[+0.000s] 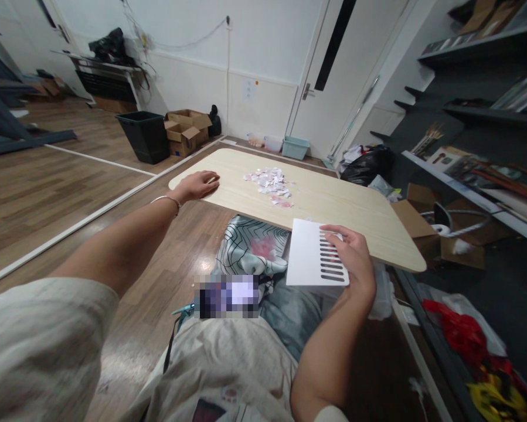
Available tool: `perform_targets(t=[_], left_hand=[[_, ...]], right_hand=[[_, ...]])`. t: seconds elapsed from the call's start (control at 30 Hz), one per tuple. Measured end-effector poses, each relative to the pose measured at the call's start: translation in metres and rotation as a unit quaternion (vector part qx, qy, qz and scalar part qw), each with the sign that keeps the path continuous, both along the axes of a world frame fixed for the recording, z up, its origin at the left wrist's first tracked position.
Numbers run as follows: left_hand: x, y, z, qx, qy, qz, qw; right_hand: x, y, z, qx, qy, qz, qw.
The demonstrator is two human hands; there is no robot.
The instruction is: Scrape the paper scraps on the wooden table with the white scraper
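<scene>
Head view: pinching slotted white card [305,255], probably light, stiff, best held by edges, in right grip [354,258] near counter [346,205]; resting loosely spread left grip [196,184] atop counter.

In front of you stands a pale wood-look table [346,205] with rounded corners. On it, left of the middle, you have a loose, scattered heap of paper scraps [272,184], white with some pink. Your left hand [198,184] rests at the table's left end. Around you runs a brown plank floor [61,187] with white lines, bearing a black bin [144,138], cardboard boxes [186,129] just beside it and a teal tub [295,147].
</scene>
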State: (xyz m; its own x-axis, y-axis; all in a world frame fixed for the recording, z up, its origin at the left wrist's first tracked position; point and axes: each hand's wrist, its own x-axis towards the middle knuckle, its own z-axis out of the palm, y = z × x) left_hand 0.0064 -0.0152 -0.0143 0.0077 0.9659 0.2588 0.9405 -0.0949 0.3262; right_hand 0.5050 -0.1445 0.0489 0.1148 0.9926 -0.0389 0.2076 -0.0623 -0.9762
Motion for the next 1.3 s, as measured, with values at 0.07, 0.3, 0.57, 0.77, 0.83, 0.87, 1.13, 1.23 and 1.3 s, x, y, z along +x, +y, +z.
perform_targets(t=[0.07,0.3,0.57,0.77,0.83,0.87,1.13,1.23,1.3], left_hand=[[0.000,0.000,0.001,-0.003,-0.001,0.000,1.000],[-0.003,0.001,-0.003,0.005,-0.003,-0.013,1.000],[-0.005,0.001,-0.003,0.008,0.001,-0.023,1.000],[-0.001,-0.001,-0.001,0.008,-0.009,-0.010,1.000],[-0.001,0.000,-0.001,0.006,-0.010,-0.011,1.000],[-0.002,0.000,-0.001,0.005,-0.010,-0.014,1.000],[-0.004,0.001,-0.001,0.012,-0.004,-0.042,0.999],[-0.002,-0.001,0.001,0.001,-0.007,-0.021,1.000],[-0.001,-0.002,0.003,-0.004,-0.009,-0.009,1.000]], right_hand=[[0.001,0.006,-0.007,0.016,0.008,-0.023,1.000],[0.017,0.020,-0.027,0.041,0.015,-0.109,0.993],[0.024,0.016,-0.025,0.038,0.006,-0.135,0.990],[0.022,0.011,-0.019,0.016,0.002,-0.096,0.995],[0.024,0.008,-0.019,0.009,-0.009,-0.092,0.996],[0.026,0.007,-0.019,0.009,-0.014,-0.092,0.996],[0.041,0.000,-0.020,0.027,-0.046,-0.120,0.991],[0.033,0.006,-0.024,0.031,-0.036,-0.127,0.991],[0.026,0.011,-0.026,0.035,-0.028,-0.131,0.990]])
